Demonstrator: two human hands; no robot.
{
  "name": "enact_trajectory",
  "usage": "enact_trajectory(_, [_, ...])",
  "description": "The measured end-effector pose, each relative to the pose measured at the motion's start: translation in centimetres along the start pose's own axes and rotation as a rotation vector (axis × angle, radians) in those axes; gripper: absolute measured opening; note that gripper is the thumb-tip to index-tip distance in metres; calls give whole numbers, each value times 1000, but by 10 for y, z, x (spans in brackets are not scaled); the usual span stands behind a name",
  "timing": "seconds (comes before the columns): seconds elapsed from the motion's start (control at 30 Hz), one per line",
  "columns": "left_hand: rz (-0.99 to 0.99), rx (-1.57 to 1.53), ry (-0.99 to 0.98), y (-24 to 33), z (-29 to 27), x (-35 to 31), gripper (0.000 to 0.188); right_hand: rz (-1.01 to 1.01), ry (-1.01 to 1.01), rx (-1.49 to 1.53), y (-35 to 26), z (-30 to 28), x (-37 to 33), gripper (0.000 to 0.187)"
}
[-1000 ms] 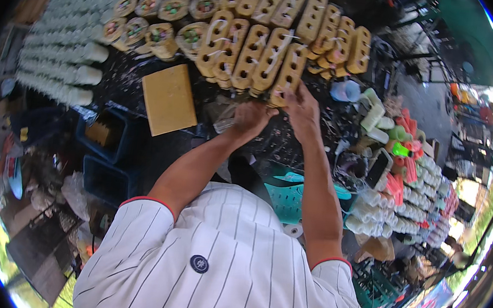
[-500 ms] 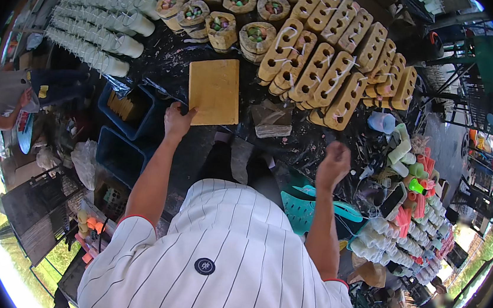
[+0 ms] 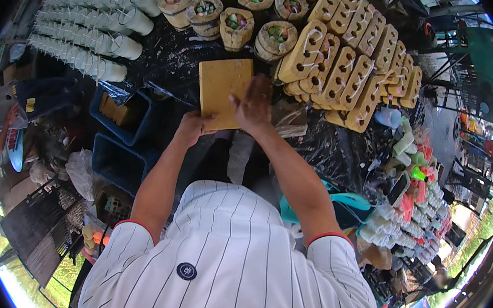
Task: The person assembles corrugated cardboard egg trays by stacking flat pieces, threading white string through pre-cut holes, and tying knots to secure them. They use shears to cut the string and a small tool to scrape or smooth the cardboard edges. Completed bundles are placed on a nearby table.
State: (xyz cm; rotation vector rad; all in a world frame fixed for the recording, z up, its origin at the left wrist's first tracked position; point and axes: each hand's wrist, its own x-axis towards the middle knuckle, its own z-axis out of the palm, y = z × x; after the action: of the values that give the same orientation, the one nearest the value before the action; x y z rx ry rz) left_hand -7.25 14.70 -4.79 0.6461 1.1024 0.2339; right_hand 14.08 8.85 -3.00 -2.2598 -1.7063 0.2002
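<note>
A flat, yellow-tan rectangular slab lies at the near edge of the black-covered table. My left hand grips its near left corner, thumb on top and the other fingers partly hidden. Over the slab's right side, my right hand is flat with fingers stretched out, slightly smeared by motion; whether it touches the surface I cannot tell. Just right of that hand is a grey-brown block, partly covered by my forearm.
Yellow blocks with holes and white strands stand right; pots with coloured pieces behind; white cups with thin sticks far left. Two dark blue bins sit below left. A teal basket is right. Another person stands left.
My right hand has swung left from beside the table to the slab, its curled fingers now stretched out. My left hand has shifted onto the slab's near left corner.
</note>
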Motion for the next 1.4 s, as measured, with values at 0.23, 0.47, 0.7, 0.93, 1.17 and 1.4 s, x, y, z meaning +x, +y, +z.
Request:
enact_trajectory(0.23, [-26, 58, -15, 32, 14, -71, 44, 644, -393, 1022, 6, -24, -59, 73])
enact_trajectory(0.47, [-203, 186, -146, 17, 77, -114, 48, 890, -224, 1776, 24, -106, -158, 59])
enact_trajectory(0.7, [-186, 244, -340, 14, 173, -60, 58, 1117, -239, 1753, 121, -196, -246, 57])
enact_trajectory(0.93, [-468, 453, -774, -57, 243, -22, 65, 458, -696, 930, 268, -235, -225, 85])
enact_trajectory(1.17, [-319, 97, -511, -185, 290, -53, 57, 445, -437, 597, 331, -194, -180, 73])
enact_trajectory(1.4, [-116, -193, -423, -251, 344, -45, 50, 698, 250, 287, 300, -205, -241, 63])
